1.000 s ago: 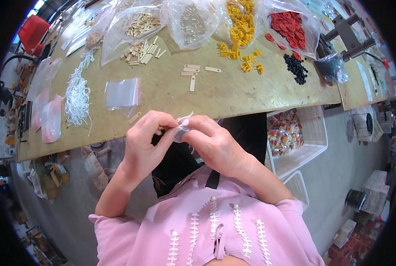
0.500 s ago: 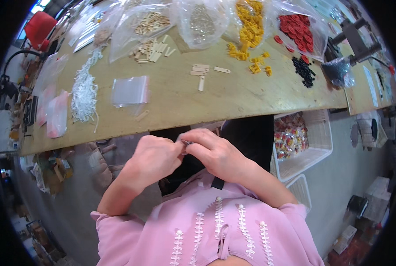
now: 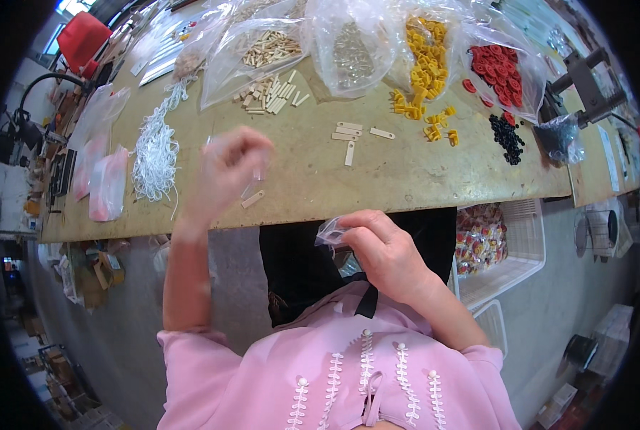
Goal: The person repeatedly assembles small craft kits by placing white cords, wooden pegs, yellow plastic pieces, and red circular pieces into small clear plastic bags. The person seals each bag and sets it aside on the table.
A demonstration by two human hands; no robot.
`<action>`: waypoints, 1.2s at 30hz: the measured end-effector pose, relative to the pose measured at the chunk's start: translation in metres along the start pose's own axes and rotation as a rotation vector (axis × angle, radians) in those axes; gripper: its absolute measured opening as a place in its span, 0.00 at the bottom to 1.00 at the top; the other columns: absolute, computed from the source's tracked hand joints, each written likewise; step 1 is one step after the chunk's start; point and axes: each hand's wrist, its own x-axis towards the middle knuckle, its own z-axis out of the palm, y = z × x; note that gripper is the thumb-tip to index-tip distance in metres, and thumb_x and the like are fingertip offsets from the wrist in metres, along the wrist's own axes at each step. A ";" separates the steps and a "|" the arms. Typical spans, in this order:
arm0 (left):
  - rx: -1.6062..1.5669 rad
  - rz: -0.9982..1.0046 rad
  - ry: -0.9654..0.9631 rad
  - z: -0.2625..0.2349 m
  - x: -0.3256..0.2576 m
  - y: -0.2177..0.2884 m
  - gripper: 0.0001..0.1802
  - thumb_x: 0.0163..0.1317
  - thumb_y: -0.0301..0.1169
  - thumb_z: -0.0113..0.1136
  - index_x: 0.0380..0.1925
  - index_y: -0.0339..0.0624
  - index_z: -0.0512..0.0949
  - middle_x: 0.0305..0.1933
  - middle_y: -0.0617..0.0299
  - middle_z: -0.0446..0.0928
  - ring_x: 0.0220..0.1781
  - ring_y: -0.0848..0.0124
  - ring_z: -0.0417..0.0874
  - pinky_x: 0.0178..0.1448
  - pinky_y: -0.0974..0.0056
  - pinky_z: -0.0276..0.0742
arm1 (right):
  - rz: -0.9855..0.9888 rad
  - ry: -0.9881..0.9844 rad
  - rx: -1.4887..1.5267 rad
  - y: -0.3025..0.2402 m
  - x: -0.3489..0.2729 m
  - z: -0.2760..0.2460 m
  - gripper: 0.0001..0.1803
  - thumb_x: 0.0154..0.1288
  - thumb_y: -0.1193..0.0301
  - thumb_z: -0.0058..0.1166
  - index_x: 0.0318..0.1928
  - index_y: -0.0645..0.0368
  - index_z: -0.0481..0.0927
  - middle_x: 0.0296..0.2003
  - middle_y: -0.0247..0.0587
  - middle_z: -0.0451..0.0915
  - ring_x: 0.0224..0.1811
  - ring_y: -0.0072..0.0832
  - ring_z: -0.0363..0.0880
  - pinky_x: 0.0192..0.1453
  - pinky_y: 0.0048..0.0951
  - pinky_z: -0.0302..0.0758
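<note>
Right hand (image 3: 384, 251), below the near edge of the surface (image 3: 406, 172), fingers pinched on a small clear plastic bag (image 3: 332, 231). Left hand (image 3: 223, 168), blurred, raised over the surface near a beige strip (image 3: 252, 199); its finger state cannot be told.

We see a matt, scuffed wooden surface (image 3: 420, 172), glossy clear plastic bags (image 3: 348, 43), and a crinkly plastic pouch (image 3: 332, 231) in our fingers (image 3: 359, 228)
</note>
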 end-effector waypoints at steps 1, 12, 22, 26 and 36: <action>0.092 0.122 0.175 -0.008 0.022 -0.020 0.06 0.69 0.27 0.66 0.43 0.38 0.86 0.34 0.62 0.83 0.32 0.80 0.78 0.40 0.71 0.77 | 0.012 0.005 0.000 0.000 0.001 0.000 0.13 0.57 0.84 0.60 0.43 0.65 0.80 0.51 0.50 0.83 0.54 0.47 0.85 0.58 0.40 0.85; 0.488 0.020 0.329 -0.040 0.104 -0.078 0.12 0.65 0.35 0.72 0.41 0.37 0.89 0.34 0.61 0.88 0.36 0.77 0.86 0.43 0.67 0.82 | 0.025 -0.003 0.030 0.001 0.000 -0.001 0.14 0.55 0.85 0.61 0.44 0.64 0.79 0.52 0.51 0.83 0.55 0.49 0.84 0.56 0.42 0.85; -0.043 0.191 -0.166 0.052 -0.035 0.038 0.07 0.62 0.20 0.73 0.39 0.39 0.87 0.36 0.67 0.83 0.34 0.79 0.80 0.40 0.73 0.76 | 0.009 0.011 0.093 0.001 0.017 -0.005 0.15 0.58 0.86 0.60 0.47 0.66 0.79 0.57 0.55 0.81 0.61 0.52 0.82 0.60 0.42 0.85; 0.382 0.514 -0.116 0.062 -0.039 0.037 0.07 0.61 0.22 0.73 0.38 0.42 0.86 0.37 0.61 0.83 0.33 0.72 0.83 0.39 0.65 0.79 | 0.014 0.009 0.063 0.001 0.011 -0.010 0.17 0.59 0.85 0.60 0.50 0.65 0.80 0.59 0.55 0.80 0.63 0.51 0.81 0.61 0.42 0.85; 0.525 0.307 0.107 0.051 0.067 0.013 0.10 0.63 0.30 0.69 0.42 0.38 0.86 0.37 0.52 0.85 0.38 0.62 0.86 0.45 0.59 0.81 | 0.094 0.030 0.039 0.007 -0.009 -0.016 0.15 0.60 0.85 0.60 0.48 0.65 0.80 0.58 0.54 0.81 0.62 0.49 0.82 0.61 0.40 0.85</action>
